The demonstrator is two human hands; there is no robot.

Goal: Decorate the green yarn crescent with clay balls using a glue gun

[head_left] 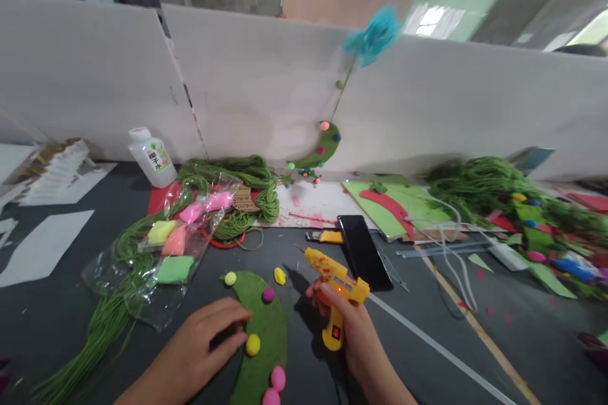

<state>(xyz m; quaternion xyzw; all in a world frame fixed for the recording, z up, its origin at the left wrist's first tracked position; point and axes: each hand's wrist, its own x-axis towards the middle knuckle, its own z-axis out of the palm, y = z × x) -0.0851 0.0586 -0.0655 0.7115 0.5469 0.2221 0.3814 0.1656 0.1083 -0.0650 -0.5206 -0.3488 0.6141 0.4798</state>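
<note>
My right hand is wrapped round the grip of a yellow hot glue gun. The gun's nozzle points up and left, a red light glows on its side, and a long clear glue stick sticks out behind. My left hand rests at the left edge of a green felt crescent, fingers and thumb apart with a gap between them. Its thumb is close to a yellow ball on the felt. Purple, pale green and pink balls also sit on the crescent. A small yellow lump lies just beyond it.
A black phone and a yellow-handled cutter lie behind the gun. Clay in clear bags and green cord fill the left. A white cable crosses the right. A decorated crescent leans against the partition.
</note>
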